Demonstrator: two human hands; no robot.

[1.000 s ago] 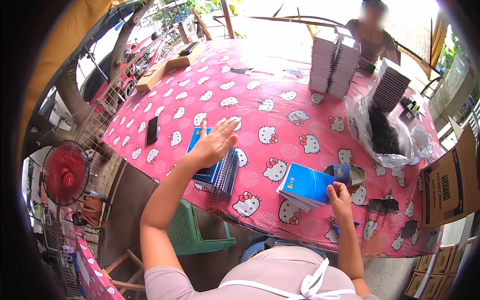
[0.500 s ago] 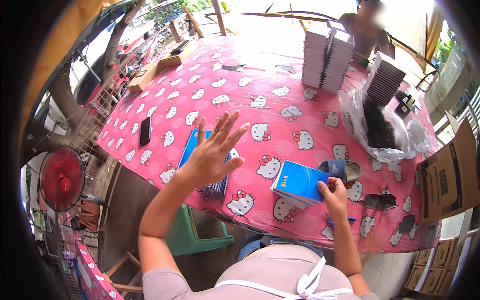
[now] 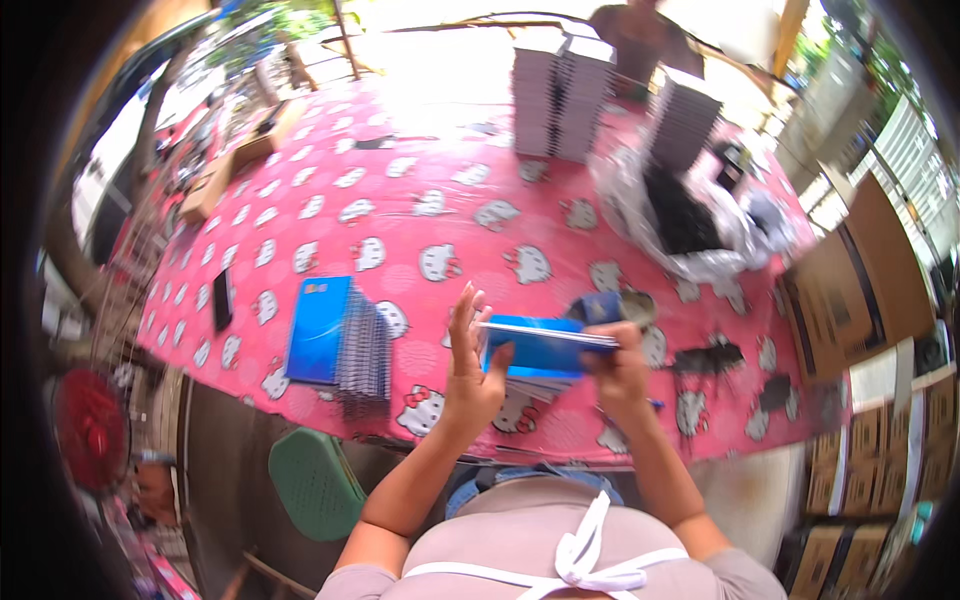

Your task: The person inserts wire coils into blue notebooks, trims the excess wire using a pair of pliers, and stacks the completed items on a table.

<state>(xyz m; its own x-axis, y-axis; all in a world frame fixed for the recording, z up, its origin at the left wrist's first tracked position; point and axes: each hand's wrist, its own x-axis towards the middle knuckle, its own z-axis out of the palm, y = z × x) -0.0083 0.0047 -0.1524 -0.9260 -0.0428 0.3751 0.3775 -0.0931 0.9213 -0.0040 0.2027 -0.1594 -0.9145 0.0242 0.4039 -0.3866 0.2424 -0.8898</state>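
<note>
My right hand (image 3: 615, 368) grips a blue-covered notebook (image 3: 540, 350) by its right side and holds it level just above the table's near edge. My left hand (image 3: 468, 362) stands upright against the notebook's left edge, fingers straight and apart, thumb touching the cover. To the left, a stack of blue spiral notebooks (image 3: 335, 335) lies on the pink cartoon-cat tablecloth (image 3: 420, 215), apart from both hands.
A black phone (image 3: 222, 298) lies left of the stack. A blue roll (image 3: 610, 305) sits behind the held notebook. Tall notebook piles (image 3: 560, 95) and a clear plastic bag (image 3: 690, 215) stand at the back, near another person (image 3: 640, 30). Cardboard boxes (image 3: 850, 285) right; green stool (image 3: 315, 480) below.
My left hand has lifted off the stack of spiral notebooks and moved right to the blue notebook's left edge. My right hand has raised that notebook level.
</note>
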